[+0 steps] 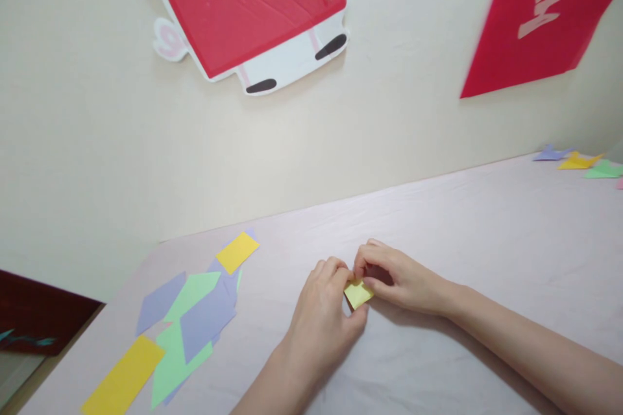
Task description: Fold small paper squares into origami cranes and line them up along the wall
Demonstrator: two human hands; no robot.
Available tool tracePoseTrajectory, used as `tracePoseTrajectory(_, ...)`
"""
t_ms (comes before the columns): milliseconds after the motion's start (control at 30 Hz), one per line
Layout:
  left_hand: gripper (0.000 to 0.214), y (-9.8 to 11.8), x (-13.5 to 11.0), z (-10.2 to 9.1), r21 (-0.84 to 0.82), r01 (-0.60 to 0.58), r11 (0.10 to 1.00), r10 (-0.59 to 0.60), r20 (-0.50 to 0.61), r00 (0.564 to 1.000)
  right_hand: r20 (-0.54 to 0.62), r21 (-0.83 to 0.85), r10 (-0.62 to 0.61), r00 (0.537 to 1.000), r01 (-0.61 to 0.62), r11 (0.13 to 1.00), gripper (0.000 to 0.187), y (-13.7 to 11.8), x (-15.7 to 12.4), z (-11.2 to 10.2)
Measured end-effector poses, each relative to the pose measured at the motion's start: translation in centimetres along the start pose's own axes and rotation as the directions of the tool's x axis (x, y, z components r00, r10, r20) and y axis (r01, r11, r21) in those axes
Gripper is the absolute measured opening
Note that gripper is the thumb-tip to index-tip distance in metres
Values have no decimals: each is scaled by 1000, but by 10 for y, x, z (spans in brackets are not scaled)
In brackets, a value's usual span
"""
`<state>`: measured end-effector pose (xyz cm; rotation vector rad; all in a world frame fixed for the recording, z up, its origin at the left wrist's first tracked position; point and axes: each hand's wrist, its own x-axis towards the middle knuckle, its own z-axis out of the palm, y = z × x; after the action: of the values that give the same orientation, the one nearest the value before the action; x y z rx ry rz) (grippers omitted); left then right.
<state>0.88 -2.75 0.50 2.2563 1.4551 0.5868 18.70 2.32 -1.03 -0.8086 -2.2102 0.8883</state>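
Observation:
A small piece of folded yellow paper [359, 294] lies low over the pale tabletop, between my two hands. My left hand [325, 308] grips its left side, with the thumb at the near edge and the fingers at the far edge. On the other side, my right hand [402, 277] pinches the paper's upper right part between thumb and fingertips. The fingers cover the paper's far edge and part of its corners.
Loose sheets in purple [208, 318], green [182, 363] and yellow [124, 376] overlap on the table's left side. Folded paper shapes [579, 161] stand at the far right. A wall rises behind the table [467, 227], bearing a red-and-white cartoon decoration [253, 6] and a red sheet [535, 26].

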Motion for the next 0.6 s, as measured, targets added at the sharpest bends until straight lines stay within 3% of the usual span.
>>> tracePoseTrajectory(133, 33, 3, -8, -10, -85, 39, 996, -28, 124, 992, 89, -52, -57, 994, 62, 997, 14, -1, -5, -8)
tracePoseTrajectory(267, 36, 3, -12, -12, -20, 74, 997, -69, 182, 981, 165, -94, -101, 981, 117, 989, 14, -4, -10, -13)
tracePoseTrajectory(467, 25, 8, -11, -10, 170, 108, 980, -143, 207, 968, 169, -227, -155, 973, 192, 955, 13, -5, -12, -10)
tracePoseTrajectory(600, 16, 9, -7, -14, 176, 63, 982, -101, 213, 972, 157, -276, -172, 973, 210, 938, 20, -3, -11, -10)
